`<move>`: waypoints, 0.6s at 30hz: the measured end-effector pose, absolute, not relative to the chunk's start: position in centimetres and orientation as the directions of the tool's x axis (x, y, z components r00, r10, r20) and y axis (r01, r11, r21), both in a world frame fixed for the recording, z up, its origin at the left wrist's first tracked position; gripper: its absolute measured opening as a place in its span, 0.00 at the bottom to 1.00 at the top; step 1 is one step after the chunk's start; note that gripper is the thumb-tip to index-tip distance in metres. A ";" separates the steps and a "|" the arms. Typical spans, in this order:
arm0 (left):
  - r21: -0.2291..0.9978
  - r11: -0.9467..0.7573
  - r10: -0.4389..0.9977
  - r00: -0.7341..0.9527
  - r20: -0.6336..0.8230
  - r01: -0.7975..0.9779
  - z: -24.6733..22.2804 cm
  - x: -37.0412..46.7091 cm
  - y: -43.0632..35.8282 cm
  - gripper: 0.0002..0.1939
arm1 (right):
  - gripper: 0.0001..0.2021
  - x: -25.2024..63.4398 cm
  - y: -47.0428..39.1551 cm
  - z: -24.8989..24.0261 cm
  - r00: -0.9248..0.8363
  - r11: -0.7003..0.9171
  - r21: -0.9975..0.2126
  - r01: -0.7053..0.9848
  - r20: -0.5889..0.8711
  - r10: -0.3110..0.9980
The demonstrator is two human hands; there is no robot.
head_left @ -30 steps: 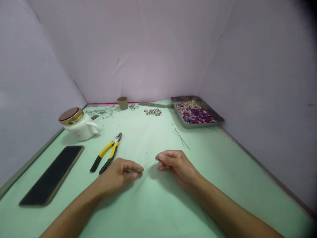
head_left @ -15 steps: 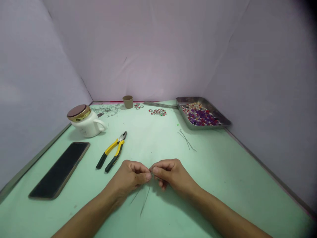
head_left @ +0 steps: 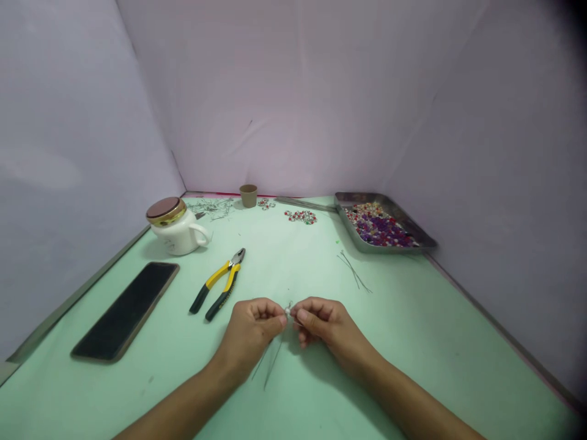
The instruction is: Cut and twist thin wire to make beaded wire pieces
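My left hand [head_left: 257, 330] is closed in a pinch on a piece of thin wire [head_left: 273, 365], whose tails hang down toward me. Between my fingertips sits a small whitish bead [head_left: 287, 311], with a short bit of wire poking up above it. My right hand [head_left: 328, 324] pinches at the bead's right side, thumb against forefinger; the exact bit of wire there is too small to make out. Left of my hands lie yellow-and-black pliers [head_left: 222, 284], jaws pointing away from me.
A dark phone [head_left: 126, 311] and a lidded white mug [head_left: 181, 235] are at left. Farther back are wire scraps [head_left: 215, 209], a small brown cup [head_left: 248, 197], beaded pieces [head_left: 301, 217] and long wires [head_left: 305, 203]. Loose wires [head_left: 355, 272] lie near the metal bead tray [head_left: 389, 249].
My fingertips have parted slightly, and the whitish bead between them now shows. The whole view has shifted a little, so things appear farther right.
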State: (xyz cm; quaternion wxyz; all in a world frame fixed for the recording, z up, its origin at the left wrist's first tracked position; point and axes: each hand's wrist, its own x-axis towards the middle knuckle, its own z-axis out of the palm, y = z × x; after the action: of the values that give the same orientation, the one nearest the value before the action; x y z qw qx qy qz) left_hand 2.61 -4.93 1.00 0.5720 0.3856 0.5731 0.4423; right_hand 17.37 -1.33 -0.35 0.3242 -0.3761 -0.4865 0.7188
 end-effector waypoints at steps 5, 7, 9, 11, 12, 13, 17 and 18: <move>0.942 0.331 0.941 -0.052 -0.334 -0.050 1.3 2.9 -5.0 0.05 | 0.12 17.0 -1.5 -0.1 -0.463 -0.249 -0.967 -0.058 -0.195 0.865; 0.944 0.330 0.942 -0.053 -0.331 -0.027 1.4 3.0 -5.0 0.05 | 0.11 16.8 -1.6 0.0 -0.438 -0.240 -0.970 -0.027 -0.204 0.875; 0.944 0.331 0.943 -0.043 -0.331 -0.022 1.4 3.1 -5.1 0.04 | 0.11 16.7 -1.7 0.0 -0.417 -0.227 -0.974 -0.005 -0.204 0.886; 0.941 0.337 0.941 -0.029 -0.338 -0.036 1.2 3.1 -5.0 0.04 | 0.10 16.7 -1.8 0.0 -0.405 -0.214 -0.977 0.009 -0.199 0.892; 0.940 0.338 0.940 -0.020 -0.339 -0.047 1.0 3.1 -5.0 0.04 | 0.10 16.8 -1.8 0.0 -0.405 -0.207 -0.978 0.014 -0.195 0.893; 0.940 0.336 0.941 -0.008 -0.337 -0.057 0.9 3.1 -5.0 0.04 | 0.10 16.8 -1.9 0.1 -0.406 -0.203 -0.979 0.019 -0.193 0.893; 0.942 0.326 0.945 0.018 -0.326 -0.075 0.5 3.2 -4.8 0.04 | 0.09 16.9 -1.8 0.0 -0.427 -0.217 -0.976 0.005 -0.198 0.883; 0.941 0.329 0.944 0.019 -0.328 -0.080 0.5 3.3 -4.8 0.04 | 0.09 16.9 -1.8 -0.1 -0.431 -0.221 -0.975 0.002 -0.201 0.880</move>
State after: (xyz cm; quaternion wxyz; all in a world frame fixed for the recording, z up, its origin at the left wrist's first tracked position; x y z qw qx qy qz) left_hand 3.25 -4.84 0.45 0.5976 0.3900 0.5543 0.4283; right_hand 16.87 -1.77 -0.05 0.3319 -0.4174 -0.5283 0.6607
